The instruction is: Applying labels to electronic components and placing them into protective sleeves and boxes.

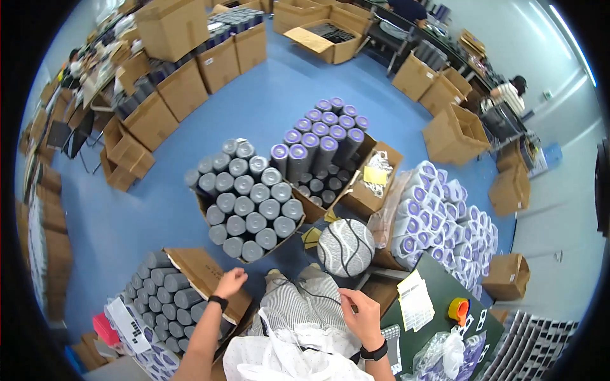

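My left hand (230, 282) is closed above the raised flap of a cardboard box (194, 270) of grey cylinders (173, 282). Nothing shows in its fingers. Over the right side of my lap, my right hand (361, 312) has its fingers curled together. A thin dark cord (321, 294) crosses my striped trousers toward it; whether the fingers hold the cord is unclear. Ahead of me stands a box full of upright grey cylinders (243, 205). Beside it, another box holds dark cylinders with purple-ringed ends (319, 136). A round patterned stool seat (346, 247) is just beyond my knees.
To the right, wrapped purple-ended cylinders (438, 216) are piled up. A dark green table (397, 311) bears papers (416, 301), an orange tape roll (458, 309) and plastic bags (445, 352). A small box (381, 159) holds white cords. Other people sit farther off, among more cartons (454, 133).
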Demonstrator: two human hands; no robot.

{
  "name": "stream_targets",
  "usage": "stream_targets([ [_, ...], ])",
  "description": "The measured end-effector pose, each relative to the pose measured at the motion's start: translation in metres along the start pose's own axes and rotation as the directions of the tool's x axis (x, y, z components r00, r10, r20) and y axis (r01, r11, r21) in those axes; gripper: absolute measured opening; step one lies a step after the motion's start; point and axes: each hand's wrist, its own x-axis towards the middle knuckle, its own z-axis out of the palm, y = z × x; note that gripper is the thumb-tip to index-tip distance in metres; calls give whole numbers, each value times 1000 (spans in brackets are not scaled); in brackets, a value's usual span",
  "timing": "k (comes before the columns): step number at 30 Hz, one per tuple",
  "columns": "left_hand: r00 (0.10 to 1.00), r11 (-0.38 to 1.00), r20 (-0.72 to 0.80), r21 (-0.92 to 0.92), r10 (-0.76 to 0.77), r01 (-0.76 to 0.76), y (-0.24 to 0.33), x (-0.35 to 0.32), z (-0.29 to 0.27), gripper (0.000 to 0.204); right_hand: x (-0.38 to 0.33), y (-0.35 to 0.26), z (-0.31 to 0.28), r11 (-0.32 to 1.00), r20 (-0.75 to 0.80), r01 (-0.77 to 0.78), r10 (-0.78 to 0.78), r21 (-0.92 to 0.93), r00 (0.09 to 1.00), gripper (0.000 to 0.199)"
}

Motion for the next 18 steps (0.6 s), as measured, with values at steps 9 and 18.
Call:
stream_targets([
  [9,888,834,22,332,460,-441,180,209,2,49,-19,33,-38,927,-370,-363,372,97,851,11],
  [18,938,590,78,759,339,-276,213,430,7,92,-24,17,-12,732,-517,-660,636,170,573,12],
])
